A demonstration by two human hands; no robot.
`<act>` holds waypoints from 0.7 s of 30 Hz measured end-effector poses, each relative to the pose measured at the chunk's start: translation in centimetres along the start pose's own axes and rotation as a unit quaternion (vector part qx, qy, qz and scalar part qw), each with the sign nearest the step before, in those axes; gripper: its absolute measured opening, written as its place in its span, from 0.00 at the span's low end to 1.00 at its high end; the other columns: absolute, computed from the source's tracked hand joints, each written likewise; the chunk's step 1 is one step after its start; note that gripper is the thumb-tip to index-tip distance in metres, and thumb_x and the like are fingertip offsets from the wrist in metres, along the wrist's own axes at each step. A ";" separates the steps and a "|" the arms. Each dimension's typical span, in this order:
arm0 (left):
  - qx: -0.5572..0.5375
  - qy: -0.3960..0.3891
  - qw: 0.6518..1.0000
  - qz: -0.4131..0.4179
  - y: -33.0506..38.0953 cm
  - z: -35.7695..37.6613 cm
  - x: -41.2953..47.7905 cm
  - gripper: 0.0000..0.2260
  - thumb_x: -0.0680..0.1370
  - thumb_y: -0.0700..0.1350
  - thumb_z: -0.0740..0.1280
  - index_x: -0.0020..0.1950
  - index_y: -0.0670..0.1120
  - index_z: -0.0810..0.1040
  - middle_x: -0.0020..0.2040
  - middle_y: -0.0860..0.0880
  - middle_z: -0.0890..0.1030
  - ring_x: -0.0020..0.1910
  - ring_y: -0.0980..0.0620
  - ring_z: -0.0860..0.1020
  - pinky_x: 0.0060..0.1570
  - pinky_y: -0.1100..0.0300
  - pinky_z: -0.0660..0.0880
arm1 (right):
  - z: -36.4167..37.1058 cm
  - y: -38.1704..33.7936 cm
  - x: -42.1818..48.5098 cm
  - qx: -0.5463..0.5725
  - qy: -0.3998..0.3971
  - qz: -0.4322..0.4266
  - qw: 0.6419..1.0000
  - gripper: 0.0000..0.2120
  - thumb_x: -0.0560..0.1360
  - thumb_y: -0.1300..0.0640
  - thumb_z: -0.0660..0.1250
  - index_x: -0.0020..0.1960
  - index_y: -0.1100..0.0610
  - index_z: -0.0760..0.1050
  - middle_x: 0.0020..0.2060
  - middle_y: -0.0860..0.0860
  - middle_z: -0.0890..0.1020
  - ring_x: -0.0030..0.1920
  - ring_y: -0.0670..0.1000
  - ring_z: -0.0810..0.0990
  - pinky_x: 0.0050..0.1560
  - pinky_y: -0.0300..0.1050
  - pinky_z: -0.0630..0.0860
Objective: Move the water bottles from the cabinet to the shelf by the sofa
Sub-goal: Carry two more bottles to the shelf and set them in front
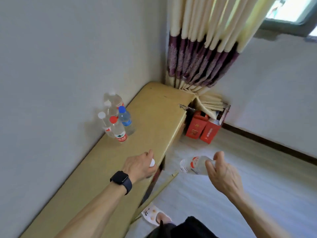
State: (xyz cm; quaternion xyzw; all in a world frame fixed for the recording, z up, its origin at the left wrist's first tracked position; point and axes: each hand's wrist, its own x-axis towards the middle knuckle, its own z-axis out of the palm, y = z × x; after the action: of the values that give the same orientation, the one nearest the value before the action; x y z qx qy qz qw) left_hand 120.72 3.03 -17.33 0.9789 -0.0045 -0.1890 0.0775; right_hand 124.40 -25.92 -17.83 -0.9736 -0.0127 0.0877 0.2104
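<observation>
Water bottles (pixel 118 124) stand in a tight cluster beyond the left fingers (pixel 151 154), against the wall on a long yellow top (pixel 154 107); blue, red and white caps show among them. Two more are in hand. The left hand (pixel 139 166) is curled round the neck of a white-capped bottle (pixel 152 163) at the near edge of the top, and the bottle's body is hidden below the hand. The right hand (pixel 221 172) pinches a red-labelled bottle (pixel 193 164) near its neck. That bottle lies almost level, its base pointing away from the right fingers (pixel 210 164), out over the floor (pixel 248 177).

Whether the yellow top is the cabinet or the shelf cannot be told, and no sofa shows. The job looks partway through: either the cluster is already delivered and these two join it, or it is the stock not yet carried.

Ahead of both sets of fingers the top is scuffed and chipped at its far corner. A cream and purple curtain (pixel 202 48) drapes onto that corner, and red boxes (pixel 202 129) sit on the floor just past it, below a window (pixel 291 9).
</observation>
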 end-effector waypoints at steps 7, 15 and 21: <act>-0.025 0.047 0.970 0.238 23.4 -3.1 2.6 0.13 0.78 0.59 0.63 0.49 0.53 0.62 0.41 0.55 0.73 0.38 0.46 0.74 0.35 0.54 0.69 | -11.5 17.9 -9.8 0.013 0.127 0.162 0.978 0.10 0.79 0.49 0.59 0.48 0.54 0.60 0.29 0.57 0.75 0.35 0.66 0.78 0.33 0.51 0.67; -0.044 0.049 0.897 0.437 53.4 -5.4 0.9 0.12 0.74 0.61 0.65 0.51 0.57 0.69 0.44 0.56 0.77 0.45 0.49 0.76 0.42 0.56 0.72 | -25.2 33.8 -24.5 -0.030 0.270 0.300 0.914 0.13 0.79 0.42 0.57 0.49 0.51 0.59 0.35 0.57 0.78 0.41 0.64 0.78 0.39 0.50 0.67; -0.043 -0.010 0.823 0.567 72.3 -4.9 -3.5 0.13 0.72 0.63 0.66 0.49 0.57 0.70 0.41 0.56 0.77 0.43 0.51 0.76 0.43 0.54 0.76 | -32.5 42.4 -33.9 -0.032 0.342 0.424 0.838 0.14 0.78 0.40 0.57 0.48 0.51 0.63 0.32 0.52 0.75 0.37 0.60 0.73 0.40 0.50 0.70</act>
State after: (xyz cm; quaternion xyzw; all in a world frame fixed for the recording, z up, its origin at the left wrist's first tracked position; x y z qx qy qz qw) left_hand 120.77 -67.51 -0.42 0.7974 -0.5512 -0.1217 0.2131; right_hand 96.27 -79.88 -0.57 -0.8579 0.4715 -0.1707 0.1121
